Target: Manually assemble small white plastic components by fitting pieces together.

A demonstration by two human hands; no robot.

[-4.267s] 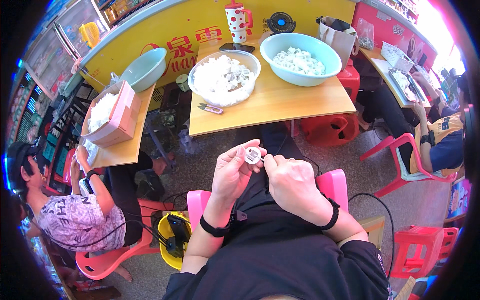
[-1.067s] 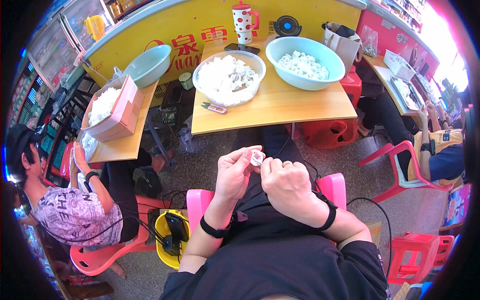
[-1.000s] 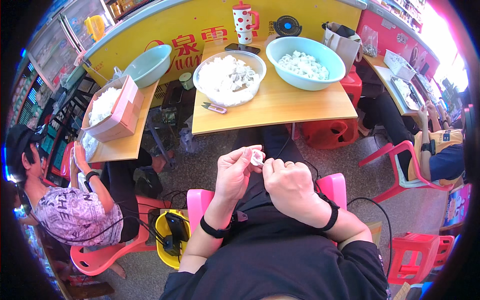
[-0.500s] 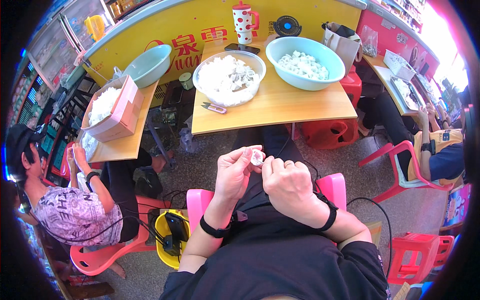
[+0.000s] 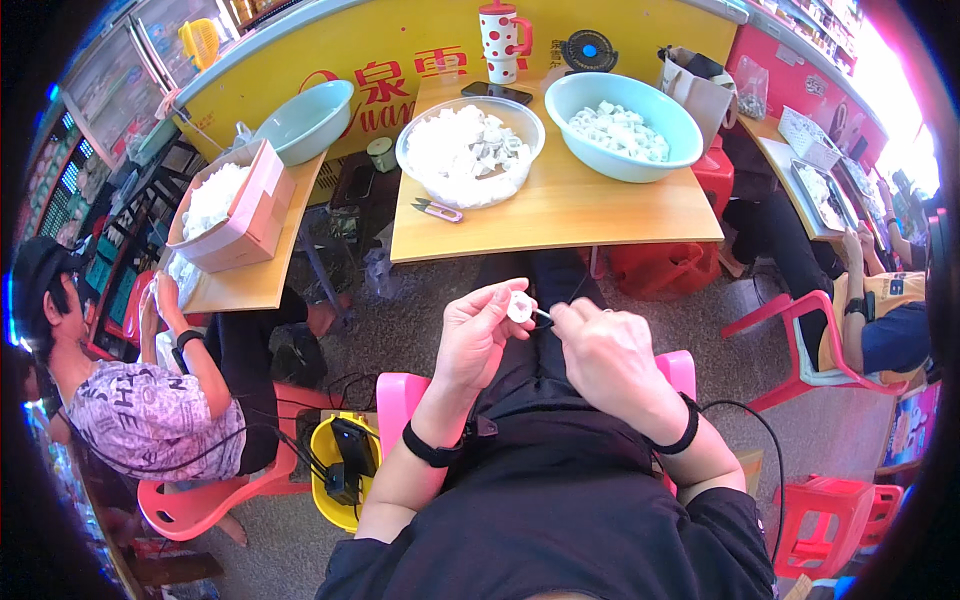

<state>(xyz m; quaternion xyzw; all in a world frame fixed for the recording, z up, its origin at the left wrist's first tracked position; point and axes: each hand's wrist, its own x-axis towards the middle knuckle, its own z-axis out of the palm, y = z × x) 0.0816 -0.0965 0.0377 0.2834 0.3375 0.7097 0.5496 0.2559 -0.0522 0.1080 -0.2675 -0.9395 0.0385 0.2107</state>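
Between thumb and fingers, my left hand [image 5: 478, 330] pinches a small round white piece [image 5: 520, 307] with an opening in its middle. My right hand [image 5: 612, 358] is closed around a thin pale stick-like tool [image 5: 542, 314]; its tip points at the white piece, and most of it is hidden in the fist. Both hands are above my lap, short of the table. On the table stand a clear round tub [image 5: 470, 190] heaped with white pieces and a pale blue basin [image 5: 683, 150] with many small white rings. Small thread snips [image 5: 438, 210] lie by the tub's front.
The wooden table [image 5: 560, 225] also bears a dotted tumbler [image 5: 499, 45], a phone [image 5: 497, 93] and a small fan [image 5: 590, 50]. A person [image 5: 150, 410] sits at left beside a cardboard box [image 5: 235, 235]; another [image 5: 880, 310] sits at right. A yellow bucket [image 5: 325, 480] with cables stands beside my chair.
My right hand has drawn slightly away to the right, so more of the thin tool shows. The white piece in my left hand now faces up more. The view has shifted slightly.
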